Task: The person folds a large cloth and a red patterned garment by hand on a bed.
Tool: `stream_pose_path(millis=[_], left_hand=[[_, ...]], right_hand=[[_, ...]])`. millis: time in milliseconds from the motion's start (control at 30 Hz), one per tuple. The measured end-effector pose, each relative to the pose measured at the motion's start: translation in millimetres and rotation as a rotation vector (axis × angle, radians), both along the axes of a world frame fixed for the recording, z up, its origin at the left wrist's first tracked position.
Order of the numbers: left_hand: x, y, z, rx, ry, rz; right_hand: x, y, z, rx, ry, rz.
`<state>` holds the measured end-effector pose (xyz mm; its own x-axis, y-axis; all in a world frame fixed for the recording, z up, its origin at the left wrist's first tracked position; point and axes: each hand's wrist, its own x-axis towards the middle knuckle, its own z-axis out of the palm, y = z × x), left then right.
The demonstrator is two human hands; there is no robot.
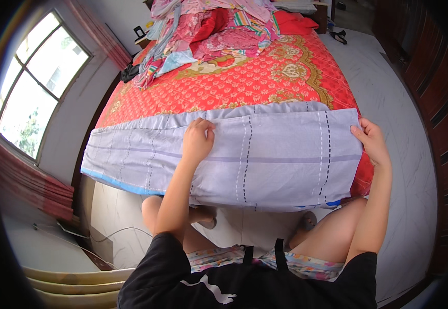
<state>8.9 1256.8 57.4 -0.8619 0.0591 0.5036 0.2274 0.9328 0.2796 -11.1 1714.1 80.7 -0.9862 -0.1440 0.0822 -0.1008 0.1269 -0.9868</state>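
A grey bed cloth point(285, 139) with black and white dashed lines and a purple stripe lies folded in a long band along the near side of the bed. Blue fabric point(127, 185) shows at its lower left edge. My left hand point(199, 141) has its fingers curled at the upper edge of the top layer, near the middle. At the upper right corner, my right hand point(372, 143) pinches the cloth's side edge, thumb on top. Behind that top layer another grey fold point(285, 107) is visible.
A red patterned bedspread point(247, 83) covers the bed. Rumpled clothes and fabrics point(224, 34) are heaped at its far end. A window point(42, 81) with pink curtains point(34, 185) is at left, dark wooden panels point(440, 96) at right. A cable point(127, 228) runs over the floor.
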Motion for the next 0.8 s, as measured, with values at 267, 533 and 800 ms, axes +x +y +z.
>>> stream_pose_path(millis=[267,533,800], left_hand=[[-27.1,-52.7,-28.6,0.022,-0.428,0.359],[12.5,-80.6,-23.2,-0.093,-0.510,0.057],[-4.9,-82.2,-42.4,-0.241,-0.500,0.253]], right_hand=[[-8.5,-14.7,-12.7,-0.040,-0.251,0.360],[12.2,-22.8,9.3,-0.377,-0.258,0.941],[-1.7,-67.3,-20.9,0.053,-0.425,0.834]])
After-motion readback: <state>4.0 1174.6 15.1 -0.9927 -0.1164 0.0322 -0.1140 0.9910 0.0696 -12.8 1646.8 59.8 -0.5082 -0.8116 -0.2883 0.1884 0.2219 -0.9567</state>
